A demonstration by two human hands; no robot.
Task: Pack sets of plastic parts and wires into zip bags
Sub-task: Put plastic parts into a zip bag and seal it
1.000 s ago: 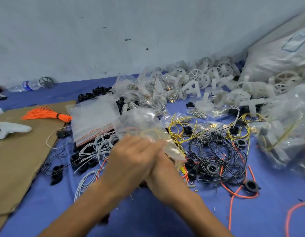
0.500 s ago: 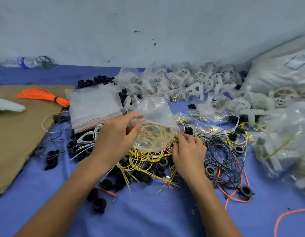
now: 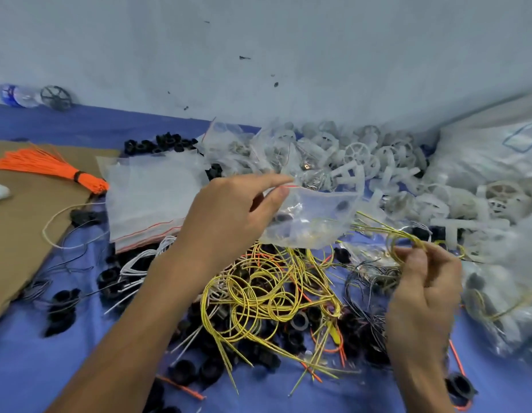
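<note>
My left hand (image 3: 229,213) pinches the mouth of a clear zip bag (image 3: 312,222) held above the blue cloth; small dark parts show inside it. To the right, my right hand (image 3: 422,290) pinches a looped yellow wire (image 3: 398,238) lifted off the pile, its loop close to the bag's right side. Below the bag lies a tangle of yellow wires (image 3: 267,296) over black plastic rings (image 3: 199,371). A stack of empty zip bags (image 3: 151,198) lies left of my left hand.
White plastic wheels (image 3: 357,156) and filled bags (image 3: 497,296) crowd the back and right. Black wires (image 3: 366,281) and orange wires (image 3: 327,347) lie by my right hand. Cardboard (image 3: 17,234) with an orange wire bundle (image 3: 50,168) is on the left. A water bottle (image 3: 17,95) lies by the wall.
My right hand has lifted one yellow wire up and to the right from the pile. My left hand has raised the zip bag a little; the view has shifted.
</note>
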